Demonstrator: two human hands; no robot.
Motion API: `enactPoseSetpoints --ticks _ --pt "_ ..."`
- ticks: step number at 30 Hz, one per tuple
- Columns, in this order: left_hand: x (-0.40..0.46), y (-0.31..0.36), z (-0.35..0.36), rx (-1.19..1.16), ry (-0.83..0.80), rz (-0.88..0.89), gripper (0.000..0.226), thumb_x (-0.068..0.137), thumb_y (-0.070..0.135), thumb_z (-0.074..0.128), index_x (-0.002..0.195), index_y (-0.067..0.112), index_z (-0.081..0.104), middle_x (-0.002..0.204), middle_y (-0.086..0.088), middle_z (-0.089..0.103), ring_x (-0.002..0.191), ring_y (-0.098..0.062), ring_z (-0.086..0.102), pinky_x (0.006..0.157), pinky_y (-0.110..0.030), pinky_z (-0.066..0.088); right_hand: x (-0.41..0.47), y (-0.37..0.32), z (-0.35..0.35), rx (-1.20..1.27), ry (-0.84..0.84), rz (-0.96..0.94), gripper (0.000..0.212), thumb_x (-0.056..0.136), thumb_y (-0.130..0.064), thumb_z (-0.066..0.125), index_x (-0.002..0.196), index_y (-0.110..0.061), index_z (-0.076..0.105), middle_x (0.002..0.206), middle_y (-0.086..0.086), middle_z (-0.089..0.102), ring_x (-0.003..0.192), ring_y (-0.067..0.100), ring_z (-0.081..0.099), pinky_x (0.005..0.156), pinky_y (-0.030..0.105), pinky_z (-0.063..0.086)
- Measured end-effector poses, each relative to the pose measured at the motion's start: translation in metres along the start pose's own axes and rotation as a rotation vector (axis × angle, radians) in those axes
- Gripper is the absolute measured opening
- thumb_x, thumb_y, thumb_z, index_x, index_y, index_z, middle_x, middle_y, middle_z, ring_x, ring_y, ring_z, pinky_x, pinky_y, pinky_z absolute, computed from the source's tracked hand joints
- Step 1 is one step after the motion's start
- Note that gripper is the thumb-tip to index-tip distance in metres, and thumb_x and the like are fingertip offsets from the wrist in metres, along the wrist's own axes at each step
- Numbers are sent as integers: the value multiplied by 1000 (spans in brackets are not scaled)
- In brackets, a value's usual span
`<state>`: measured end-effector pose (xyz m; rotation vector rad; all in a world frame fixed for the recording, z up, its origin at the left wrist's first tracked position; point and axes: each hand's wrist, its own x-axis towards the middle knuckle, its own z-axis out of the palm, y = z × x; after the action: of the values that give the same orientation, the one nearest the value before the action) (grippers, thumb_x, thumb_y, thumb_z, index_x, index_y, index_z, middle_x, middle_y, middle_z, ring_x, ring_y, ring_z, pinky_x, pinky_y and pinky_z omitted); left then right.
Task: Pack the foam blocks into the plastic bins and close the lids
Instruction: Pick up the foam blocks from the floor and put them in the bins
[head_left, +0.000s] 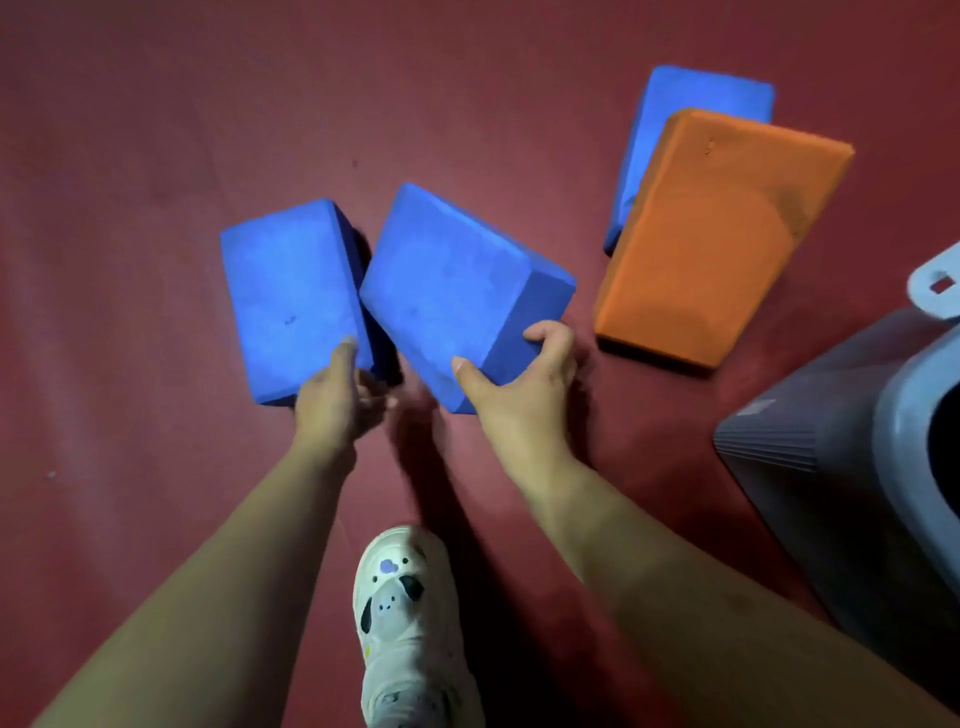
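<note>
My left hand (332, 400) grips the near end of a blue foam block (291, 296), thumb on top. My right hand (519, 384) grips the near corner of a second blue foam block (452, 286), which is tilted and touches the first. Both blocks are over the red floor at centre. To the right, an orange foam block (717, 234) leans over a third blue block (691, 114) on the floor. A grey-blue plastic bin (893, 431) stands open at the right edge, partly cut off by the frame.
The red carpeted floor (156, 208) stretches to the left and back. My white shoe (405, 623) stands at the bottom centre between my arms. A pale latch or lid part (935, 286) of the bin shows at the right edge.
</note>
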<state>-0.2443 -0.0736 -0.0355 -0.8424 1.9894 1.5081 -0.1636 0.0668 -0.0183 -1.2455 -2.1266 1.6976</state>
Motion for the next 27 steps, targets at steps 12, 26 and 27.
enactPoseSetpoints --ticks 12,26,27 --pt "61 -13 -43 -133 326 -118 60 84 38 66 133 9 46 128 -7 55 104 -22 57 77 -29 44 -17 13 -4 -361 2 -407 66 62 -17 83 103 -27 32 120 18 42 108 36 50 96 39 42" --pt "24 -27 -11 -212 244 141 94 73 35 78 150 31 25 129 6 55 106 -9 59 104 -29 44 -6 36 -23 -456 -14 -496 66 62 -14 82 103 -21 31 120 24 40 109 41 47 92 52 45" --pt "18 -21 -9 -170 258 140 91 75 36 77 150 34 26 133 2 50 104 -10 56 104 -26 41 -7 35 -26 -464 -24 -501 65 62 -13 82 103 -21 31 120 23 40 109 41 47 94 51 44"
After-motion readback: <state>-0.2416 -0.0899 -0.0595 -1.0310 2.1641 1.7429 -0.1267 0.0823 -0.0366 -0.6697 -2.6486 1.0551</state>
